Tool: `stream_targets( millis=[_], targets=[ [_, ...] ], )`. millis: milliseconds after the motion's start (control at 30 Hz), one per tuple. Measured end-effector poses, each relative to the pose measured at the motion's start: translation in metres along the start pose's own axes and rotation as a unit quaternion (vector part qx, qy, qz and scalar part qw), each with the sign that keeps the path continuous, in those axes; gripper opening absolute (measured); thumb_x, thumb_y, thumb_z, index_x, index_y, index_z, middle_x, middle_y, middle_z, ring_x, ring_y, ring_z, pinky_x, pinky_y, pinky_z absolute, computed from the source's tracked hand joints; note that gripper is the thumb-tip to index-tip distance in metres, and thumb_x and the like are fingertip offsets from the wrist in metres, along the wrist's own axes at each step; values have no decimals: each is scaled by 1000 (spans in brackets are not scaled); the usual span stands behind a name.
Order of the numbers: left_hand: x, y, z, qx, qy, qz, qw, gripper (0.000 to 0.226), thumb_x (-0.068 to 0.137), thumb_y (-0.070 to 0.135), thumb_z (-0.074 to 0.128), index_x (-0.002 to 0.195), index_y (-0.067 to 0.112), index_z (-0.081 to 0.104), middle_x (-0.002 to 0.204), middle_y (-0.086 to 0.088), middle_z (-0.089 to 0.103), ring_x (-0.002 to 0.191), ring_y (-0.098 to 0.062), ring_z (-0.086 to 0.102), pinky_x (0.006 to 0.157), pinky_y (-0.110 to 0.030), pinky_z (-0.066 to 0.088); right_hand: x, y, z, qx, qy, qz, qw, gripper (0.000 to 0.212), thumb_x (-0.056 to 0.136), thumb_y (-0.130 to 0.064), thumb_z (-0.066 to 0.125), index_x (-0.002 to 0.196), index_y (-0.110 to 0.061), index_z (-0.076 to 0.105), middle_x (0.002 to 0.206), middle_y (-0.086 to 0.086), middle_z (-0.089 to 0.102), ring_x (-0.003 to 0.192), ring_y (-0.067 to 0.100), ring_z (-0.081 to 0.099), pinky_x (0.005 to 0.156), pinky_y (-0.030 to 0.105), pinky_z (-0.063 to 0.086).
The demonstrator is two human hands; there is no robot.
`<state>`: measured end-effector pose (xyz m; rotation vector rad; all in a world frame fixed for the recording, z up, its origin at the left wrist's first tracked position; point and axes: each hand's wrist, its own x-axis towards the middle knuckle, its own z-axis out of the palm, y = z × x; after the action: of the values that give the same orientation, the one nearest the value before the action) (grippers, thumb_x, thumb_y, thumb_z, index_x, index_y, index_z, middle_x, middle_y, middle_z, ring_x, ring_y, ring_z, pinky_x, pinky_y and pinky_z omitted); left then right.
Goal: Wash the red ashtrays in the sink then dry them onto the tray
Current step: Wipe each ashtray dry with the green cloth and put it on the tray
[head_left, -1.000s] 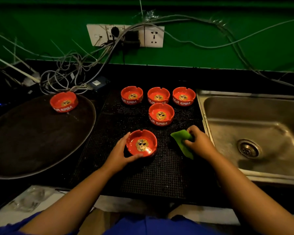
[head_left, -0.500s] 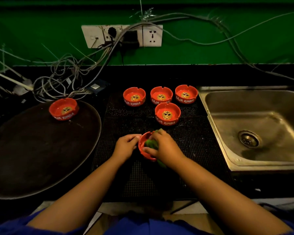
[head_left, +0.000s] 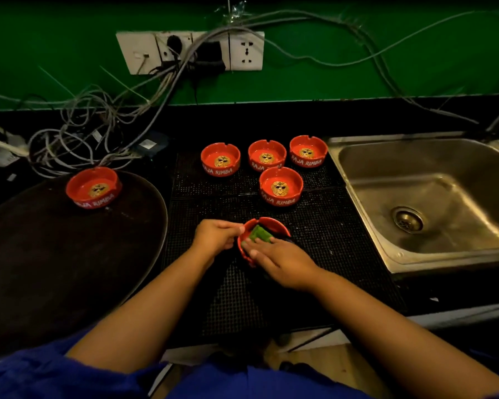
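1. Head view: we are looking down on a black counter [head_left: 271,119] that is running below a green wall [head_left: 415,53].
2. Near the middle, the left hand [head_left: 216,236] is gripping a red ashtray [head_left: 271,223] by its left rim. The fingers are curled round the edge and are tilting it over the black mesh mat [head_left: 242,283]. We cannot tell whether it is touching the mat.
3. The right hand [head_left: 283,259] is pressing a green cloth [head_left: 260,233] into the bowl of that ashtray. Its fingers [head_left: 254,251] are lying nearly straight and close together on the cloth, not clenched.
4. Behind the hands, four more ashtrays are standing upright on the mat. Three are forming a row: the left ashtray [head_left: 220,159], the middle ashtray [head_left: 267,155] and the right ashtray [head_left: 308,151]. The front ashtray [head_left: 281,185] is sitting just before the middle one.
5. To the left of the mat, a lone ashtray [head_left: 92,188] is standing upright near the far edge of the dark round tray [head_left: 55,269].
6. To the right of the mat, the steel sink [head_left: 444,180] is showing its drain [head_left: 408,220].
7. On the wall, grey cables [head_left: 98,125] are hanging from a white socket plate [head_left: 190,51] and are piling up behind the tray.
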<state>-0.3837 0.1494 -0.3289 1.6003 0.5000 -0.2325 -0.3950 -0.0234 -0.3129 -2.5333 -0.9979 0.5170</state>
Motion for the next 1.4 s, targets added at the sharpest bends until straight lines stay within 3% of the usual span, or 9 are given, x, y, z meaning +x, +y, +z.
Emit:
stream_targets(
  millis=[200, 300, 433, 667, 833, 1033, 1133, 1300, 1400],
  targets=[
    [-4, 6, -3, -3, -26, -14, 1000, 24, 84, 8, 65, 106, -1, 67, 68, 3, 67, 71, -12, 61, 69, -21, 48, 0, -5, -3, -133, 18, 35, 990, 76, 88, -47, -4, 148, -11, 24, 155, 9, 24, 144, 18, 20, 115, 26, 9],
    [-4, 11, -5, 3, -41, -35, 999, 24, 85, 8, 63, 108, 0, 65, 71, 1, 67, 69, -10, 61, 64, -18, 48, 13, -21, 4, -105, 26, 77, 991, 56, 101, -38, 16, 149, -8, 18, 156, 13, 17, 144, 24, 16, 116, 29, 8],
    [-3, 16, -5, 11, -50, -51, 997, 22, 86, 7, 63, 106, 0, 65, 54, 8, 66, 66, -10, 59, 65, -19, 48, -11, -12, -4, -3, 36, 18, 999, 48, 100, -37, 24, 143, -22, 39, 143, 3, 46, 132, 19, 41, 106, 26, 29],
    [-1, 15, -6, 25, -42, -50, 998, 24, 85, 9, 65, 107, 0, 66, 57, 6, 65, 65, -10, 58, 62, -18, 48, 6, -13, 6, -118, 26, 73, 990, 63, 93, -45, 3, 150, -22, 17, 157, -5, 14, 145, 10, 6, 115, 30, -5],
    [-1, 13, -5, 32, -40, -44, 998, 25, 85, 9, 64, 108, -1, 66, 59, 4, 64, 62, -9, 56, 61, -19, 46, -12, -4, -1, -5, 39, 25, 999, 50, 98, -41, 21, 141, -26, 42, 146, -8, 41, 139, 5, 27, 118, 33, 10],
    [1, 18, -8, 57, -56, -39, 996, 23, 84, 10, 66, 105, 0, 67, 74, -5, 63, 67, -13, 58, 59, -18, 48, -17, 5, 10, -127, 79, 16, 989, 93, 80, -65, -19, 145, -24, 34, 153, -4, 30, 143, 16, -4, 110, 35, -16],
    [0, 20, -8, 56, -57, -42, 996, 18, 85, 8, 65, 100, 0, 67, 75, -6, 62, 67, -14, 58, 59, -18, 49, 4, -10, 20, -145, 81, 69, 984, 114, 68, -65, -37, 148, -9, 20, 155, 10, 22, 146, 25, 9, 110, 30, -12],
    [4, 15, -4, 41, -52, -37, 997, 13, 86, 6, 62, 74, 12, 64, 74, -7, 62, 66, -14, 58, 62, -21, 49, 1, -41, 28, -55, 133, 104, 984, 56, 99, -41, 22, 146, -11, 27, 141, 10, 46, 126, 25, 46, 102, 34, 34],
    [5, 9, -2, 47, -29, -19, 998, 11, 85, 8, 64, 75, 12, 66, 74, -8, 63, 64, -15, 59, 52, -18, 50, -13, -38, 23, -79, 158, 98, 979, 50, 101, -34, 30, 147, -15, 27, 136, 7, 52, 123, 23, 48, 99, 33, 33]
  ],
)
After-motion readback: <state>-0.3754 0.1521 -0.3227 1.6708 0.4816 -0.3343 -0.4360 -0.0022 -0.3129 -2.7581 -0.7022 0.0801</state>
